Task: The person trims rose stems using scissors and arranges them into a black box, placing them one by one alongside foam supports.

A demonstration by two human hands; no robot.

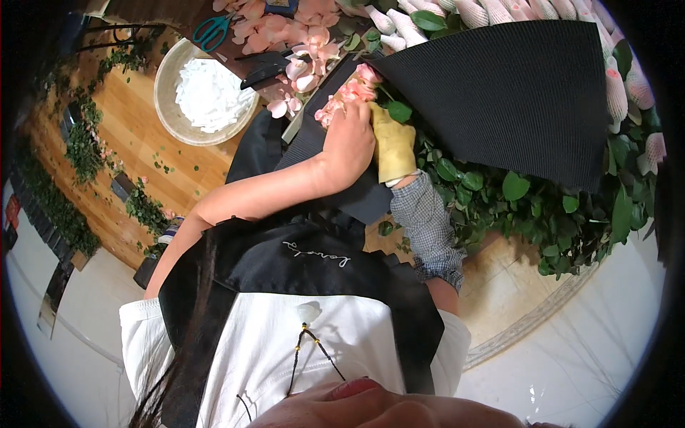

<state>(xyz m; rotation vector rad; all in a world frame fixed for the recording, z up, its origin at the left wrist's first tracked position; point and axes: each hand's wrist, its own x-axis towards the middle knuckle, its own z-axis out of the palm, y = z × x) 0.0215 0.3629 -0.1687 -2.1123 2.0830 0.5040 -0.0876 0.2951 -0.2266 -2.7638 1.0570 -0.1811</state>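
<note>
Small pink roses [357, 89] lie in a row on a dark corrugated sheet [310, 146] in front of me. My bare left hand [349, 146] reaches across from the left, its fingers curled at the near end of the blooms. Close beside it, my right hand [394, 143] wears a yellow glove and is closed; what it grips is hidden. A green leaf [399, 110] sticks out by the glove's top. To the right, a large black corrugated sheet [499, 100] rests over leafy stems [492, 185].
Several roses in white net sleeves [474, 11] line the far right. Loose petals [275, 32], teal-handled scissors [212, 32] and a black-handled tool [267, 69] lie at the far side. Left stands a bowl of white pieces [165, 93]. Cut greenery [85, 143] litters the wooden floor.
</note>
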